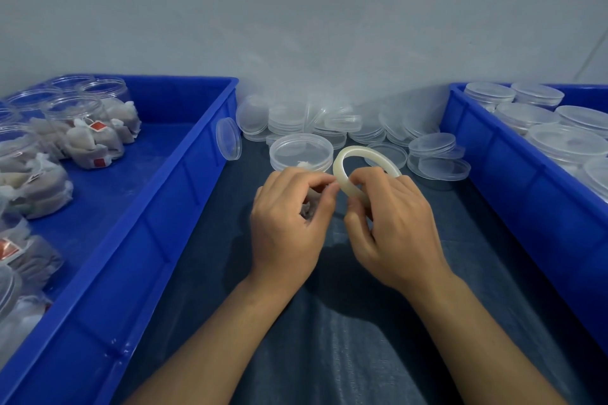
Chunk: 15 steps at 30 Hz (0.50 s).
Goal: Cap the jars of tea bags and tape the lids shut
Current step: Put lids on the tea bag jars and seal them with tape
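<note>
Head view shows, just in front of the capped jar point(301, 154), the right hand point(391, 223) gripping the tape roll point(353, 171) while the left hand point(289, 220) pinches at its edge.

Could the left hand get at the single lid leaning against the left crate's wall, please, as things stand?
Probably yes: the lid stands in the open on the dark cloth, nothing between it and the left hand, but that hand is busy at the tape roll.

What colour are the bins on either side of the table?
Both bins are bright blue, seen in the head view.
</note>
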{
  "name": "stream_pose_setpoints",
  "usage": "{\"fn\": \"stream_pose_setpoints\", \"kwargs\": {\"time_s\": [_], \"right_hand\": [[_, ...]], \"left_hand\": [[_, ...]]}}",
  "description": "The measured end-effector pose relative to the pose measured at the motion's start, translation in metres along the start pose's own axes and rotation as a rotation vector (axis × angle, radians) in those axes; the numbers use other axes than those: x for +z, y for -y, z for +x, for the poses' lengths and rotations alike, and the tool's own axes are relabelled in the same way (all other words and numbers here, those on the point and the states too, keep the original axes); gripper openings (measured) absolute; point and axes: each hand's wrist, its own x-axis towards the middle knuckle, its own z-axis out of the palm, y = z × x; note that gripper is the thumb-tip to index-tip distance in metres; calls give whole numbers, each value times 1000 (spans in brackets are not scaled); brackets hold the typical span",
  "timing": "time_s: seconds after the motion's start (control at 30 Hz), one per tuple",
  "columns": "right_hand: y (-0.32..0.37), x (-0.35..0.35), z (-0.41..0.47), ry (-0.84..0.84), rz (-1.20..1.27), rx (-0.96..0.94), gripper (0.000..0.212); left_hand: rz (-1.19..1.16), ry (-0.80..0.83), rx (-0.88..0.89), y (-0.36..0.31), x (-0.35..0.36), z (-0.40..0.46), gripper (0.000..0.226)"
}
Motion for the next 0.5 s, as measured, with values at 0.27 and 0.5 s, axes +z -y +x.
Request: {"fn": "stream_pose_setpoints", "kwargs": {"time_s": [0.27,0.5], "right_hand": [[2,0,0,-1,-44,9,10],[6,1,3,-6,-91,67,23]], "left_hand": [[99,-23,20,0,-4,2,10],[159,-39,67,1,-7,3,10]]}}
